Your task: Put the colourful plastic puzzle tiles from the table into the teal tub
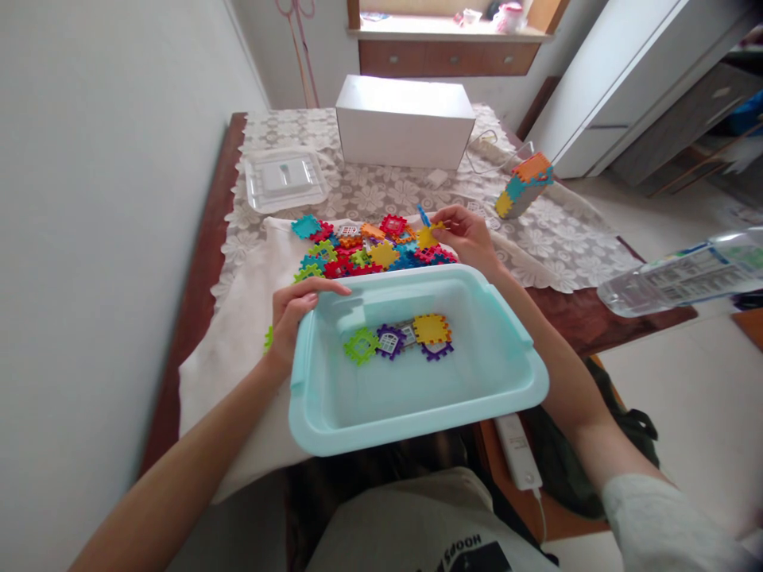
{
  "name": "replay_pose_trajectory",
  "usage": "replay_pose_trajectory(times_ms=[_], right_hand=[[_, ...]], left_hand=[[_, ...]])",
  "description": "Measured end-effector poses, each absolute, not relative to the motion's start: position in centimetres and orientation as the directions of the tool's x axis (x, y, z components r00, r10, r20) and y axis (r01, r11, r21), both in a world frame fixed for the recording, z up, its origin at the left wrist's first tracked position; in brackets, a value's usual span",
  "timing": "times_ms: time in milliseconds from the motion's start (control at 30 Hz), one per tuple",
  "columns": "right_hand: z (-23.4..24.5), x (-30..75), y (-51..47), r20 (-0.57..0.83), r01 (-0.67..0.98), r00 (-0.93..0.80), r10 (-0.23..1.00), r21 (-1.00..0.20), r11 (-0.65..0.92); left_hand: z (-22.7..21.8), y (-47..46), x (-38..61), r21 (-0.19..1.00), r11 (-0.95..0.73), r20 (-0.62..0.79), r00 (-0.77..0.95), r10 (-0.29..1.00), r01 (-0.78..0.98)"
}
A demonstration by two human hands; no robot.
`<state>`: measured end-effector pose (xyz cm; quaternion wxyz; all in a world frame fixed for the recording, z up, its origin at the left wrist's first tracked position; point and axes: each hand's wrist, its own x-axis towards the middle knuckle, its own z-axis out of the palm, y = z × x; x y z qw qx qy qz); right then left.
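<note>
We look down on a dark wooden surface (203, 238) pushed against a plain white wall (89, 238), most of it covered by a lace cloth (554, 238), with a white cloth (238, 334) spread over the near part. At the far end stands a white box (405, 119), and a clear lid (284, 179) lies flat near its left side. Beyond are a window sill (447, 32) and, to the right, a white cabinet (625, 71). A plastic bottle (679, 274) lies over the right edge of the view, and a small tower of joined tiles (523, 184) leans on the lace. On the white cloth we see a pile of tiles (369, 250), flat toothed squares in red, blue, green, orange and yellow. Just in front of it is a pale turquoise tub (417, 421), tilted toward us, its near edge past the surface's edge. In the tub lie a green tile (361, 345), a purple tile (389, 342) with a white window and an orange-yellow tile (431, 328), close together. Our left hand (301, 306) has its grip closed over the tub's left rim. Our right hand (470, 234) is at the pile's right end, its grip pinching a yellow tile (427, 236) at the fingertips, with a blue piece (423, 214) sticking up just beside it.
</note>
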<state>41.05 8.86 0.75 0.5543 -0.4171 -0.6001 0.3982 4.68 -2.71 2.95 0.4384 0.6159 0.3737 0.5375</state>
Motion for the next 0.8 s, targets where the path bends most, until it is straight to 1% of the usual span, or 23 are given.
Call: replay_pose_trajectory(times_ms=[100,200,233,300,367,433,500,567,667,800], right_hand=[[0.7,41.1,8.9,0.357,0.024,-0.004,0.934,-0.934,0.357],[0.3,41.3,9.1,0.353,0.067,-0.040,0.935,-0.933,0.355],[0.1,41.4,9.2,0.342,0.114,-0.062,0.937,-0.931,0.348],[-0.3,41.5,9.3,0.330,0.273,-0.100,0.939,-0.898,0.345],[-0.9,41.7,9.5,0.340,0.464,-0.132,0.931,-0.809,0.361],[-1.4,41.8,9.7,0.325,0.569,-0.205,0.923,-0.728,0.382],[-1.8,41.9,9.9,0.277,0.581,-0.281,0.919,-0.713,0.392],[-2.0,41.9,10.1,0.256,0.575,-0.299,0.919,-0.721,0.388],[-1.9,42.0,10.2,0.309,0.576,-0.262,0.914,-0.710,0.405],[-1.6,41.6,9.9,0.334,0.570,-0.292,0.897,-0.692,0.443]], left_hand=[[3.1,-2.7,4.7,0.934,-0.356,0.355,0.132,0.925,-0.014],[3.4,-2.7,4.8,0.937,-0.350,0.348,0.119,0.930,-0.007],[3.5,-2.7,4.9,0.936,-0.353,0.351,0.112,0.930,-0.003],[3.7,-2.7,5.0,0.936,-0.352,0.350,0.108,0.930,-0.001],[3.9,-2.8,5.0,0.943,-0.333,0.332,0.110,0.937,-0.006],[4.0,-2.8,5.0,0.951,-0.308,0.308,0.111,0.945,-0.016],[4.0,-2.8,5.0,0.957,-0.291,0.292,0.106,0.951,-0.023],[3.9,-2.8,4.9,0.958,-0.286,0.286,0.109,0.952,-0.021],[3.7,-2.8,4.9,0.952,-0.305,0.302,0.107,0.947,0.013],[3.8,-2.8,4.9,0.942,-0.333,0.328,0.088,0.940,0.038]])
